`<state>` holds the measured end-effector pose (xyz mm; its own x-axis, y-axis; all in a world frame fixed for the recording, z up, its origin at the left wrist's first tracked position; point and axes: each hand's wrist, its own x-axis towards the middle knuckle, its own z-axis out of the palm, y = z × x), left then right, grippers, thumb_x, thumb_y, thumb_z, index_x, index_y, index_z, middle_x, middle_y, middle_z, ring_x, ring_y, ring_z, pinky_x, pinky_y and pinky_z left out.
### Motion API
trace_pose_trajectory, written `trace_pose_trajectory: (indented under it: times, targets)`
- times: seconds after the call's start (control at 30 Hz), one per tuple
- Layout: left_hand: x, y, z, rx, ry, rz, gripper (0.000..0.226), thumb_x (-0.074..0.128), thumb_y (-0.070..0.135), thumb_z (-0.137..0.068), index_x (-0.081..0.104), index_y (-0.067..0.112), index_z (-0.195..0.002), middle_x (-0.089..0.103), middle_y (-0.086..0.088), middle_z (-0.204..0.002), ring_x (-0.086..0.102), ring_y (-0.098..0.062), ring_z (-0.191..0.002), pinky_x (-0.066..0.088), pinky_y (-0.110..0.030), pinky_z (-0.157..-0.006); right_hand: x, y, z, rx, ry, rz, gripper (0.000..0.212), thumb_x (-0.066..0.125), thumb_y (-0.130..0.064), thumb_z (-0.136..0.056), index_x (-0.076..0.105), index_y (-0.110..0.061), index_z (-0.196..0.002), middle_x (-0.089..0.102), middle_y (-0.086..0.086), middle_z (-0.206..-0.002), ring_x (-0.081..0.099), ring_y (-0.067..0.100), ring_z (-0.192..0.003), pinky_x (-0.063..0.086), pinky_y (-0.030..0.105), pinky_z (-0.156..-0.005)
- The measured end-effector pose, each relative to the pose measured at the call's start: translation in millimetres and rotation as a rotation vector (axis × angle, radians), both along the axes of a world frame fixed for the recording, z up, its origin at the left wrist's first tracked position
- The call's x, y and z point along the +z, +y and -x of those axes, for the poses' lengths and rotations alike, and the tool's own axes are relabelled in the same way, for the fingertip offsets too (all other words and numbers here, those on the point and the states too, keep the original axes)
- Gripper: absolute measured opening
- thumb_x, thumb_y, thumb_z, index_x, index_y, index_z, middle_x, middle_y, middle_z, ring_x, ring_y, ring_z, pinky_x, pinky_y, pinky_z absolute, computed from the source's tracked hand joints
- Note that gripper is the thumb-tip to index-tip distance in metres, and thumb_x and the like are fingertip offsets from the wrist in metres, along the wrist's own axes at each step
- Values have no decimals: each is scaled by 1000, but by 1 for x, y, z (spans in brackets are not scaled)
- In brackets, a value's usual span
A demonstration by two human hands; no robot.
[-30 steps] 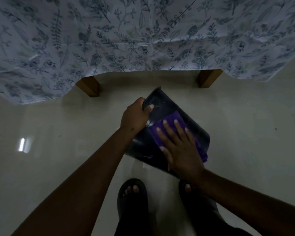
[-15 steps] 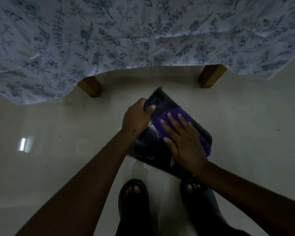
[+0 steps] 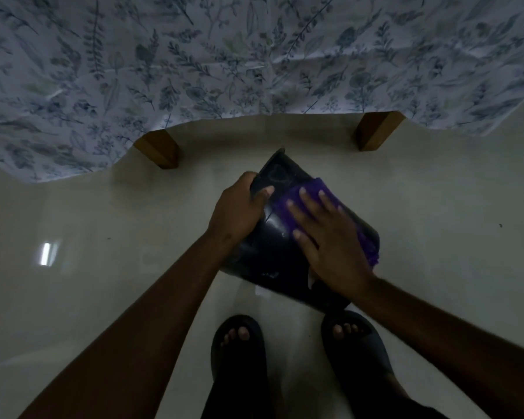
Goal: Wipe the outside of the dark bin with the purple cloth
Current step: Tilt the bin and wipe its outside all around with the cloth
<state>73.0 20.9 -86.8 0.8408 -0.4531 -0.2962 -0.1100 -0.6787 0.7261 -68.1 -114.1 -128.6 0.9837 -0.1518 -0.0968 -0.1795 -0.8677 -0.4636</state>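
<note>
Head view, dark bin (image 3: 273, 246): we see it tipped on its side, low over the pale glossy floor (image 3: 436, 237), just ahead of the feet. We cannot tell whether it touches the floor.
Head view, purple cloth (image 3: 310, 189): it lies on the bin's upper outer wall, spread from the far end down along the right-hand edge, where a fold (image 3: 369, 246) hangs over.
Right hand (image 3: 327, 237): we see it flat and open, fingers spread, palm pressing the cloth against the bin. It covers most of the cloth's middle.
Left hand (image 3: 239, 210): it is closed around the bin's far left edge, thumb on the outer wall, the other fingers hidden behind the rim.
Arms: both forearms reach in from the bottom corners and hide the bin's near corners.
Feet: two dark open-toed sandals (image 3: 239, 349) stand just below the bin; the right one sits partly under the bin's near end and the right wrist.
Beyond the bin: two wooden legs (image 3: 161, 148) stand on the floor, one to the far left of the bin, one to the far right (image 3: 375, 130).
Above them: a pale cloth with a blue leaf print (image 3: 224, 55) hangs down, covering the tops of both legs.
Floor mark: a bright light reflection (image 3: 46, 254) shows well to the left.
</note>
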Motion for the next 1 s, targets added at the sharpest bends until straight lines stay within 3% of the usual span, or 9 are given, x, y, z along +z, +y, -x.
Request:
trace_pose_trajectory:
  times: [0.1, 0.3, 0.4, 0.5, 0.63, 0.7, 0.87, 0.93, 1.0]
  targets:
    - [1, -12, -10, -45, -24, 15, 23, 46, 31, -99, 58, 18, -113, 63, 4, -97, 60, -13, -86, 40, -14, -64, 3, 4, 6, 24, -33, 50, 53, 24, -46, -99, 20, -35, -150, 13, -7, -161, -1, 16, -148, 3, 40, -116]
    - [-1, 8, 8, -62, -40, 52, 31, 47, 35, -99, 51, 20, -126, 59, 11, -102, 55, 4, -81, 41, 1, -64, -6, -59, -62, -244, 50, -188, 49, 27, -41, -102, 30, -28, -148, 36, 1, -154, 35, 21, -140, 27, 38, -112]
    - [-9, 14, 13, -7, -37, 47, 30, 47, 38, -98, 52, 18, -121, 60, 7, -101, 58, -5, -83, 42, -7, -65, -3, -43, -55, -241, 36, -131, 50, 30, -41, -101, 31, -26, -148, 35, 2, -155, 32, 22, -142, 26, 39, -112]
    - [-10, 10, 7, -3, -46, 44, 31, 46, 39, -98, 53, 18, -119, 63, 5, -102, 60, -13, -87, 48, -19, -68, -1, -1, -7, 7, -13, 93, 54, 26, -48, -99, 16, -34, -151, 12, -5, -161, 4, 22, -149, 8, 46, -117]
    - [-8, 3, 7, 1, -35, 101, 28, 43, 37, -100, 54, 19, -118, 62, 8, -96, 62, -5, -82, 51, -23, -72, -7, 7, 11, 128, -47, 182, 53, 23, -48, -99, 11, -38, -150, 4, -6, -161, -1, 23, -149, 2, 46, -118]
    - [-7, -1, 6, 17, 6, 124, 28, 42, 36, -100, 53, 19, -119, 62, 9, -91, 61, -1, -81, 52, -23, -70, -3, -3, -9, 40, -33, 137, 53, 20, -46, -99, 13, -35, -150, 7, -6, -161, 1, 21, -149, 2, 42, -118]
    - [-4, -1, 6, 39, -3, 94, 26, 43, 36, -100, 52, 21, -119, 59, 15, -84, 60, -1, -78, 52, -24, -71, -6, -61, -74, -294, 73, -198, 51, 23, -46, -101, 34, -25, -147, 41, 4, -151, 41, 24, -136, 31, 40, -111]
    - [-7, 1, 6, 43, -11, 71, 27, 42, 39, -100, 52, 21, -118, 63, 8, -89, 64, -11, -81, 54, -29, -72, -7, -64, -76, -332, 123, -242, 53, 21, -48, -101, 33, -27, -147, 41, 3, -151, 42, 24, -135, 32, 42, -111]
    - [-11, 3, 5, 40, -20, 53, 29, 42, 40, -100, 52, 20, -118, 65, 2, -95, 65, -17, -85, 54, -32, -72, -5, -40, -55, -269, 77, -85, 56, 17, -49, -99, 25, -27, -150, 31, 2, -156, 29, 25, -143, 25, 44, -116]
